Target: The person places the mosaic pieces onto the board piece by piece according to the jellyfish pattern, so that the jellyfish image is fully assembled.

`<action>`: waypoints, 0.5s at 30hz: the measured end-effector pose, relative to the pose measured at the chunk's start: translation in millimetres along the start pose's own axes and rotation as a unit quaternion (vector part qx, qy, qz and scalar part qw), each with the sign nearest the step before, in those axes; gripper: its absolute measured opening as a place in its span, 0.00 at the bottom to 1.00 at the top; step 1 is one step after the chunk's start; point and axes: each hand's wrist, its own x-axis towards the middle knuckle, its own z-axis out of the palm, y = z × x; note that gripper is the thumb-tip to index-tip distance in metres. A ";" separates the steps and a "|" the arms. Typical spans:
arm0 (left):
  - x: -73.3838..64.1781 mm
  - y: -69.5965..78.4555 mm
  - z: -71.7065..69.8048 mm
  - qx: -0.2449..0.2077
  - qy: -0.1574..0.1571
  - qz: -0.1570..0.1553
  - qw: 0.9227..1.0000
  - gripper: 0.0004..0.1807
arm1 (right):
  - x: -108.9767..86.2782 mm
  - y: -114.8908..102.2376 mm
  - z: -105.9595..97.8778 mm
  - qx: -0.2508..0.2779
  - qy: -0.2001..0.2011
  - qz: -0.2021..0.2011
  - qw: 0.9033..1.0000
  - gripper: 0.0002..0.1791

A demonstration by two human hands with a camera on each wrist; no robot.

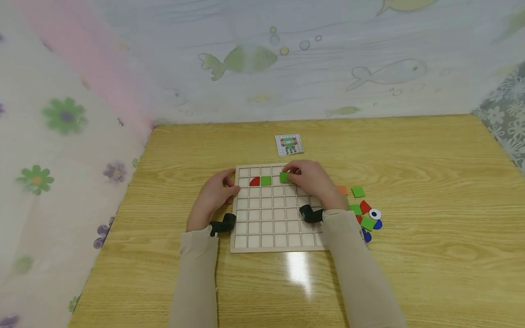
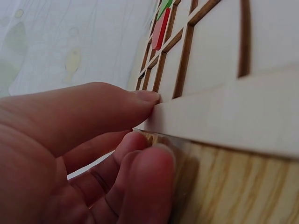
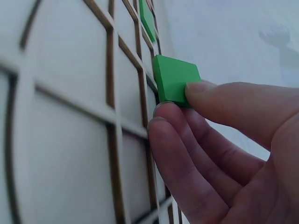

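A wooden grid board lies flat before me. My left hand holds its left edge, the thumb on the rim and the other fingers curled beside and below it. Over the board's upper rows, my right hand pinches a green square tile between thumb and fingertips. That tile is tilted over the grid in the right wrist view. To its left in the second row sit a red quarter-circle tile and another green square tile, side by side in neighbouring cells.
Beyond the board lies a card with a printed figure on a grid. Loose pieces lie right of the board, partly behind the right arm: green squares, a red piece, an eye disc, blue pieces and an orange one.
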 end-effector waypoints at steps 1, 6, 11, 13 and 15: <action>0.1 0.4 -0.2 0.000 0.001 0.000 1.000 0.32 | 0.8 -1.7 1.5 -0.004 0.001 -0.001 1.000 0.09; 0.2 1.6 -0.5 -0.001 0.001 -0.003 1.000 0.32 | 1.7 -8.3 8.5 -0.008 0.009 0.002 1.000 0.08; 0.1 1.2 0.1 -0.002 -0.002 -0.004 1.000 0.32 | 1.3 -12.5 14.4 -0.001 0.026 0.002 1.000 0.08; -0.2 1.3 0.1 -0.004 -0.003 -0.004 1.000 0.32 | 1.0 -14.3 15.7 0.000 0.036 0.004 0.999 0.08; -0.6 1.6 0.0 -0.005 -0.004 -0.004 1.000 0.32 | 1.2 -15.6 16.8 -0.005 0.043 0.005 0.999 0.08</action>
